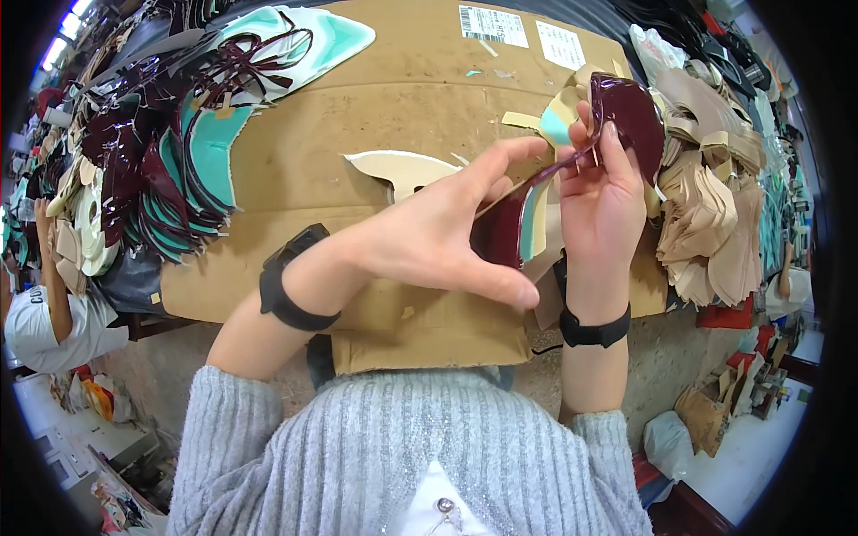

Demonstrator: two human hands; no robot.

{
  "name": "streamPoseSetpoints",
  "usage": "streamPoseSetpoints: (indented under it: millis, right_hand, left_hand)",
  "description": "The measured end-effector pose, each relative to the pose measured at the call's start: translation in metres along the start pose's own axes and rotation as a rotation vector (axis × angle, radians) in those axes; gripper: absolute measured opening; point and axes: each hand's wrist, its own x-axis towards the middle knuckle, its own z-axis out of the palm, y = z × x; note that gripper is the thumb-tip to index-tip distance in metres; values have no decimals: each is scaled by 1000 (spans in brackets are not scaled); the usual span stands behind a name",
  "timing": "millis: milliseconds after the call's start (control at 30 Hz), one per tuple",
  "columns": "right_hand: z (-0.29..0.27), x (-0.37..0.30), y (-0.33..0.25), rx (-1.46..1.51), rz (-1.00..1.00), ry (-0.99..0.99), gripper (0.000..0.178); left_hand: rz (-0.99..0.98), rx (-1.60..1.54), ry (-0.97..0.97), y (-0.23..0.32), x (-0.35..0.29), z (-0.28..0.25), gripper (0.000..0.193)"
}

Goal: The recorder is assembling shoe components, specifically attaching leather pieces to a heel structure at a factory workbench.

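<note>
A glossy burgundy shoe upper [628, 112] with a narrow strap and a cream and turquoise lining is held up over the right side of the cardboard-covered table. My right hand [603, 192] is closed on it, with thumb and fingers pinching near the strap. The upper's other burgundy part [498, 234] hangs to the left, partly behind my left hand [429, 223]. That hand is open, thumb stretched out and index finger reaching toward the strap; its other fingers are partly hidden. A cream curved piece [404, 171] lies on the cardboard just beyond my left hand.
Burgundy and turquoise pieces [210, 152] are heaped at the left, below a white and turquoise sheet [335, 40] with burgundy straps. Beige stacked pieces [702, 214] line the right edge. Cardboard [295, 116] covers the table. Another person's arm [55, 277] shows at far left.
</note>
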Motion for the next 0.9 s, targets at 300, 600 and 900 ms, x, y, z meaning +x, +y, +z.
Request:
streamPoseSetpoints:
  millis: [300,600,900]
  right_hand:
    - [11,12,5,-127,56,-68,20]
    - [-7,-1,-7,-156,262,-251,22]
    - [-77,-79,-28,-391,122,-406,41]
  left_hand:
    - [-16,-474,144,-15,-13,-1,85]
    - [87,558,-3,-20,-40,21,89]
    - [-9,884,368,-13,-2,-58,37]
